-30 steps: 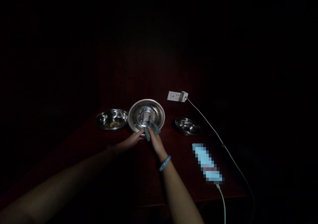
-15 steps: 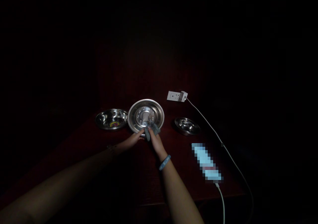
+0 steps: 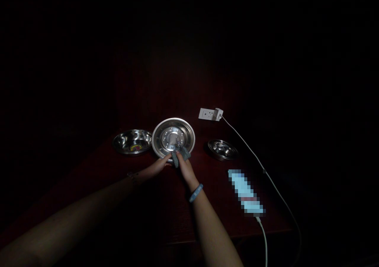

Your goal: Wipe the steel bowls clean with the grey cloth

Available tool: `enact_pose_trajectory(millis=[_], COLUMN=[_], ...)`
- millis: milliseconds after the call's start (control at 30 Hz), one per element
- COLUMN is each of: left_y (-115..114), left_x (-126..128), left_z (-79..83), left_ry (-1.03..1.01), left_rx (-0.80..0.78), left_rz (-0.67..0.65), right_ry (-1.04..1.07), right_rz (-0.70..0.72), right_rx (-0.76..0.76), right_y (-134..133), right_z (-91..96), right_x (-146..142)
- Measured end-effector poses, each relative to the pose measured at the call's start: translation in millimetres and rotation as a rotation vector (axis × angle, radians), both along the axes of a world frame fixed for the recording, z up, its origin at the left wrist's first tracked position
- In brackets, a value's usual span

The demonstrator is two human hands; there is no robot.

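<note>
Two bowls (image 3: 132,141) (image 3: 222,149) sit on the table (image 3: 214,184). The left hand (image 3: 159,166) holds a dish (image 3: 162,137) by its edge. The right hand (image 3: 185,168) pinches a cloth (image 3: 184,153), maybe.

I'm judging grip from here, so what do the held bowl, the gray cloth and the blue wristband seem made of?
Held bowl: metal, likely stainless steel, polished; it shows bright highlights and sharp reflections.
Gray cloth: probably textile, matte; it bunches in folds, though dim light hides the weave.
Blue wristband: perhaps silicone, smooth with pale markings; woven fabric can't be ruled out.
</note>
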State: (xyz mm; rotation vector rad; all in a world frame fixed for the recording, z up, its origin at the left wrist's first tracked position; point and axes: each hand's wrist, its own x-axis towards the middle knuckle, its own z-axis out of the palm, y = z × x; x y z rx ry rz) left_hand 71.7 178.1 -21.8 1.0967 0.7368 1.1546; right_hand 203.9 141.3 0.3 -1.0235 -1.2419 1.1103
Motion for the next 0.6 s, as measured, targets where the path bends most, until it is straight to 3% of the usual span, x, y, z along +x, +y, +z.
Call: enact_pose_trajectory(millis=[600], left_y=[-1.6], left_x=[-0.6], left_z=[2.7], left_ry=[0.001], left_rx=[0.006], left_rz=[-0.025], right_ry=[-0.013], right_rz=[-0.008], right_rx=[-0.009], right_y=[0.6], right_z=[-0.5], right_x=[-0.2])
